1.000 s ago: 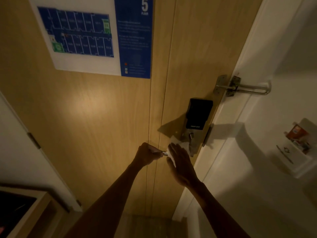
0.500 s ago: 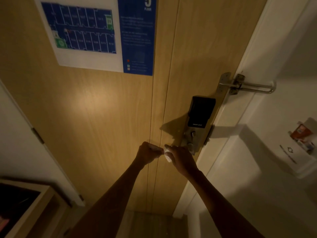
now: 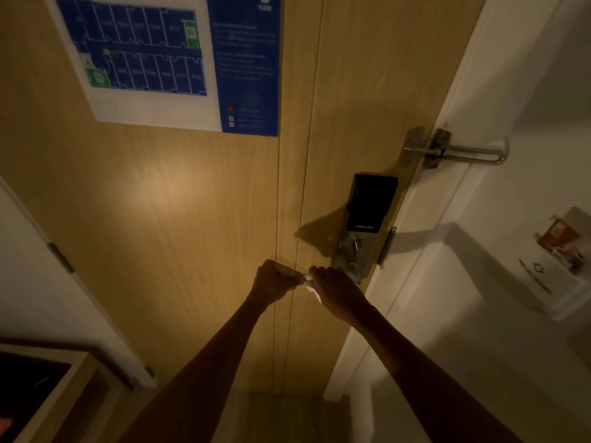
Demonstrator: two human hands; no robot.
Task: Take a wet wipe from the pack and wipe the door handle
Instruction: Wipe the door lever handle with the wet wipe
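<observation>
On the wooden door (image 3: 179,219), the metal lever door handle (image 3: 305,276) shows only as a short bright piece between my two hands. My left hand (image 3: 275,281) is closed around the handle's free end. My right hand (image 3: 335,289) is wrapped over the handle closer to the lock plate (image 3: 348,254), pressing a white wet wipe (image 3: 315,294) against it; a corner of the wipe hangs below my fingers. The pack of wipes is not in view.
A black smart lock box (image 3: 371,203) sits above the handle, and a metal swing-bar latch (image 3: 460,151) bridges door and white frame. A floor-plan poster (image 3: 144,59) hangs at upper left. A white wall holder (image 3: 563,260) juts out right; wooden furniture (image 3: 38,394) stands lower left.
My right hand has slid left along the handle from the lock plate and closed around it, now nearly touching my left hand. The left hand has stayed put.
</observation>
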